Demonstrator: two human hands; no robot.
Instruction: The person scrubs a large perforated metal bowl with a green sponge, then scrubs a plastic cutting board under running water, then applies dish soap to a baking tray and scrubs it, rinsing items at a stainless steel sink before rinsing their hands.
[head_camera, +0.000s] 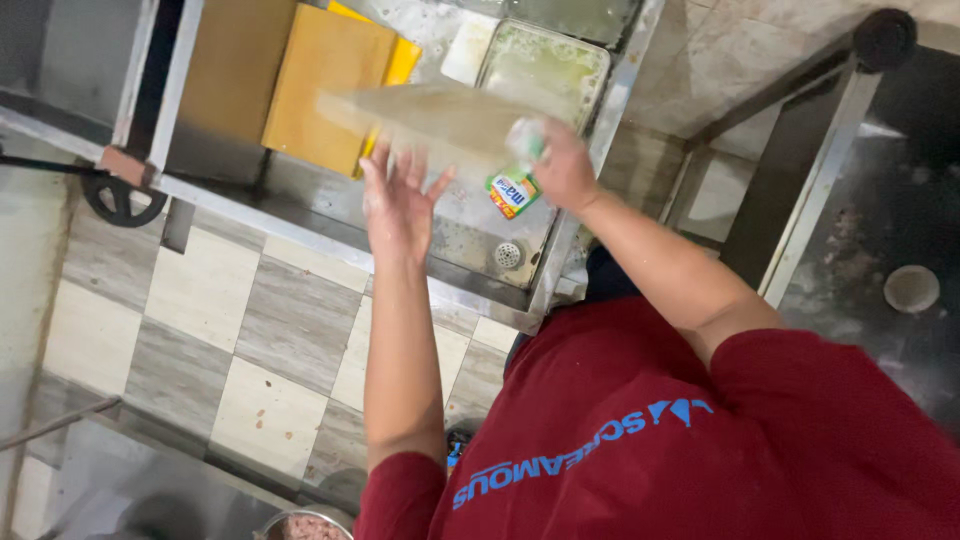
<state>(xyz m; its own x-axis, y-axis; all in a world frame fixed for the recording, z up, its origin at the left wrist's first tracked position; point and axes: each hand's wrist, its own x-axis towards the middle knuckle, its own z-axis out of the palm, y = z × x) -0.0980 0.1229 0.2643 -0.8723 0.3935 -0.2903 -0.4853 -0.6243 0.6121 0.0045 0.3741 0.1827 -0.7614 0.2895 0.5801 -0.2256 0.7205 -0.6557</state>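
My left hand is held out over the steel sink, fingers spread and released, gripping nothing. The fingertips reach up toward the lower edge of a blurred, pale, flat board, but the blur keeps me from telling whether they touch it.

My right hand, at about three o'clock from the left, is clenched around a small white-and-green lump; it is too blurred for me to say what it is. That hand sits at the right end of the board, which slants across the sink from ten o'clock to three o'clock above both hands. I cannot tell whether the right hand also carries the board.

Just below the right hand, at about seven o'clock from it, a small packet in green, orange and white lies on the sink floor. The drain is at six o'clock from the packet, near the front rim.

At twelve o'clock from the board a greasy metal tray lies in the sink, with a white block just beside its left edge. At ten o'clock, orange-yellow boards lean together. Checkered floor tiles lie at seven o'clock, under my left arm, and my red shirt fills the lower right.
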